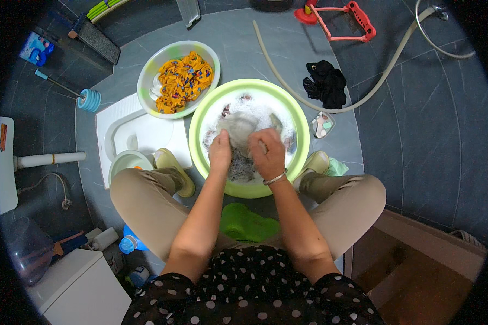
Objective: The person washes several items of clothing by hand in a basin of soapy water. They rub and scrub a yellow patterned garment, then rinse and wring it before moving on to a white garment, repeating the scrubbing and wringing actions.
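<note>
A green-rimmed basin (199, 170) full of white suds stands between my feet. Over it my left hand (220, 151) is closed on one side of a wet greyish cloth (239, 127), thumb uppermost. Opposite, my right hand (267, 154), a bangle at its wrist, is curled into a fist against the same cloth. The cloth is smeared by motion, and its lower part, dark and patterned, hangs into the foam below my hands. Bits of dark fabric show through the suds. My fingertips are partly hidden by the cloth and by my own knuckles.
Behind the basin, at left, a pale tub (146, 70) holds orange patterned cloth (184, 81). A white squat toilet (111, 122) and a small bucket (130, 161) lie left. At right are black cloth (326, 84), a soap box (323, 125) and a hose (382, 86).
</note>
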Available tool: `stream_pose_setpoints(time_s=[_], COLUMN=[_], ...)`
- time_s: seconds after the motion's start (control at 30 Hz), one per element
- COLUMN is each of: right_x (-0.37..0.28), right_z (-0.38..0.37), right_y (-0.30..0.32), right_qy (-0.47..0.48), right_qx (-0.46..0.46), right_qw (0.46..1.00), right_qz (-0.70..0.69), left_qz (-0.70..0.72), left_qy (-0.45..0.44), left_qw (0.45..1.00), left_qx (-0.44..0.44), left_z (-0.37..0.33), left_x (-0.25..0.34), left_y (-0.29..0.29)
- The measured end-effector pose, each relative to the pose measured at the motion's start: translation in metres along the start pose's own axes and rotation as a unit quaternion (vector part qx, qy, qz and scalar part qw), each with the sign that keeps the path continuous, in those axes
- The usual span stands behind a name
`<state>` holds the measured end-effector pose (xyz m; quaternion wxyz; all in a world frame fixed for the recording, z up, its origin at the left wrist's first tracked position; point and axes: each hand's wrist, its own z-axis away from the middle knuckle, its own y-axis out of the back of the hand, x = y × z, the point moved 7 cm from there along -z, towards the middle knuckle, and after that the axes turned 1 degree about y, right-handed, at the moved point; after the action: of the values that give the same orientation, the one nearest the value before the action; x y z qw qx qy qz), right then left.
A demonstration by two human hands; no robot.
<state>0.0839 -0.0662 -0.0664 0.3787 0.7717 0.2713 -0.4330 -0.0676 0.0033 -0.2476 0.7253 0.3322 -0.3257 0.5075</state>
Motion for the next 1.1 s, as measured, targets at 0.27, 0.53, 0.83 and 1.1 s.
stream_pose_setpoints(time_s=[0.27, 0.53, 0.83, 1.1], right_x=[-0.002, 0.094, 0.183, 0.198], right_z=[0.041, 0.053, 0.06, 0.057], right_y=[-0.035, -0.007, -0.028, 0.027], right_qy=[0.101, -0.459, -0.472, -0.392], right_qx=[-0.193, -0.009, 0.088, 0.21], right_qw=[0.974, 0.774, 0.725, 0.868], right_qz=[0.054, -0.435, -0.494, -0.221], left_qz=[0.162, 0.197, 0.426, 0.251], left_qy=[0.064, -0.131, -0.011, 0.071], left_qw=[0.979, 0.97, 0.893, 0.963], left_qx=[-0.101, -0.061, -0.144, 0.066], left_z=[0.055, 0.072, 0.091, 0.029], left_x=[0.073, 0.122, 0.141, 0.047], left_y=[-0.013, -0.012, -0.012, 0.021])
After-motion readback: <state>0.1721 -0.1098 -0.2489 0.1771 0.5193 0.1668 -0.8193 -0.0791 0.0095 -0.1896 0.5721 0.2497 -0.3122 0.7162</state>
